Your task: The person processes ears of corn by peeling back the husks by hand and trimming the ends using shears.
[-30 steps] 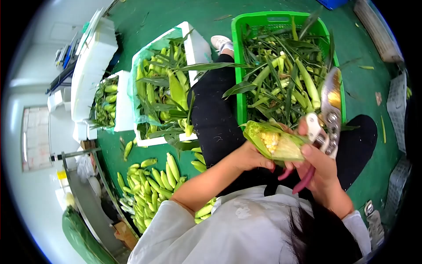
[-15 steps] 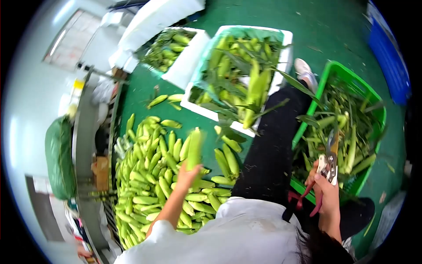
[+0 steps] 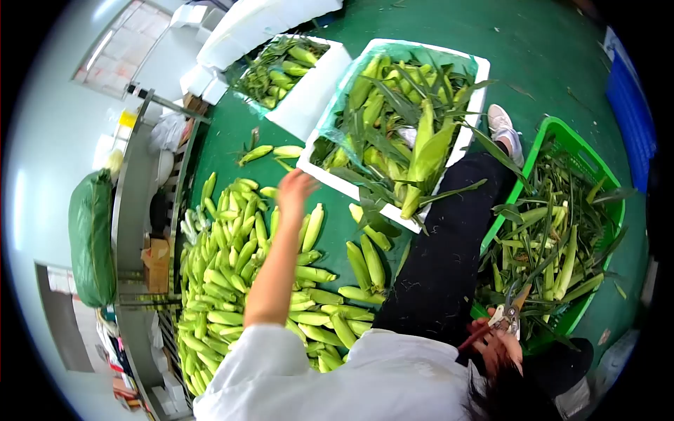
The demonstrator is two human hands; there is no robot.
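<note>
My left hand [image 3: 297,186] reaches out over the far side of a pile of trimmed corn cobs [image 3: 232,281]. It is empty, its fingers stretched toward the near corner of a white foam box [image 3: 324,181]. Inside that box lie untrimmed corn ears [image 3: 427,147] with long leaves. Low on the right, my right hand [image 3: 500,345] is closed around the red handles of pruning shears [image 3: 507,317]. Their blades point at a green plastic basket [image 3: 491,230] filled with cut husks and stalks [image 3: 554,238].
A second foam box [image 3: 316,91] with more corn stands behind the first. A few loose cobs [image 3: 366,263] lie on the green floor beside my leg [image 3: 449,231]. To the left are a metal shelf [image 3: 133,210] and a green sack [image 3: 91,238]; a blue crate [image 3: 632,119] is far right.
The corn cob that was in my left hand is now out of it, and the hand has moved forward. My right hand with the shears has come lower and closer to my body.
</note>
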